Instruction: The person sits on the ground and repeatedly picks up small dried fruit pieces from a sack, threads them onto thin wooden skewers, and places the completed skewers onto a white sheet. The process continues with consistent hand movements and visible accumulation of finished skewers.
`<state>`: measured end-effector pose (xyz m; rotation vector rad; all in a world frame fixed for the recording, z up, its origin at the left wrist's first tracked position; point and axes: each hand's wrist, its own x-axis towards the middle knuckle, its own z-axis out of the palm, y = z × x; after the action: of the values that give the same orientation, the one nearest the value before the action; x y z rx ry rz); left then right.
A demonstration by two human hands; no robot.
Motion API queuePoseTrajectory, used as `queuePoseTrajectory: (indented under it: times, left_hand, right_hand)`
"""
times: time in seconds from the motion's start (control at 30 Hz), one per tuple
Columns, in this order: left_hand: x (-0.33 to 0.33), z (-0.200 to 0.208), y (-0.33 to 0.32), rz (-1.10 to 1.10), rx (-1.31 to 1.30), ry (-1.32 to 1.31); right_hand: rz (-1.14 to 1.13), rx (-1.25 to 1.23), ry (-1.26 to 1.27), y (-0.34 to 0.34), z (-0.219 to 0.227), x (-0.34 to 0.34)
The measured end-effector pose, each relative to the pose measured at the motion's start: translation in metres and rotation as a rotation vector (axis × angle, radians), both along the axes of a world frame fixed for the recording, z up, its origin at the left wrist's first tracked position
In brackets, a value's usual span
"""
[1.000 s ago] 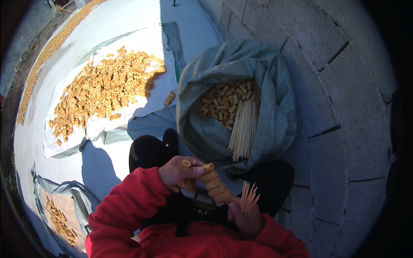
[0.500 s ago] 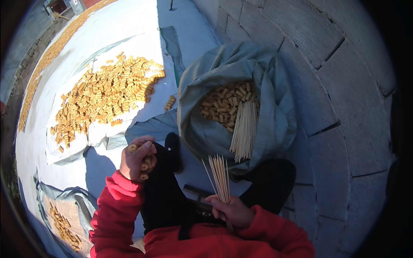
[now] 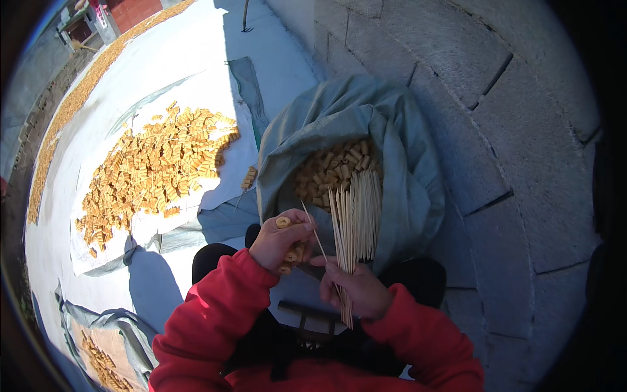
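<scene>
My left hand (image 3: pixel 269 247) is closed around several short, hollow, tan tube-shaped pieces (image 3: pixel 291 257); their round open ends show. Close beside it on the right, my right hand (image 3: pixel 360 291) grips a bundle of thin wooden skewers (image 3: pixel 342 238), points upward. One skewer (image 3: pixel 316 232) splays away from the bundle, its tip leaning toward my left hand. Just beyond both hands stands an open grey-green woven sack (image 3: pixel 418 176). Inside it lie many more loose tan tubes (image 3: pixel 330 171) and a thick sheaf of pale skewers (image 3: pixel 369 212), partly hidden behind the held bundle.
Left of the sack, a sunlit sheet bears a heap of tan pieces grouped in rows (image 3: pixel 153 163); one small row (image 3: pixel 249 178) lies apart. A smaller pile (image 3: pixel 101 359) sits lower left. Grey blocks (image 3: pixel 522 222) line the right, and a rake-like tool (image 3: pixel 245 19) is far off.
My left hand has moved right and come close to my right hand, still holding the tubes. The skewer bundle is slightly higher, and one skewer now leans out further left.
</scene>
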<state>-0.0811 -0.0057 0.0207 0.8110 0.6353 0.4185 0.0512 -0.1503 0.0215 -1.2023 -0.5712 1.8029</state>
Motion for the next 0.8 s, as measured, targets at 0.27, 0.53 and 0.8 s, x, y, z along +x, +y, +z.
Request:
queuePoseTrajectory:
  times: [0.27,0.53,0.8]
  left_hand:
    - [0.031,-0.011,0.024,-0.165,0.061,0.054]
    - [0.015,-0.011,0.053,-0.237,0.146,0.066]
    - [0.009,-0.011,0.056,-0.290,0.163,0.096]
  right_hand:
    - [-0.167,0.069,-0.244,0.002,-0.009,0.026]
    - [-0.007,0.035,-0.383,-0.015,0.003,0.036]
    - [-0.013,0.034,-0.382,-0.018,0.004,0.037]
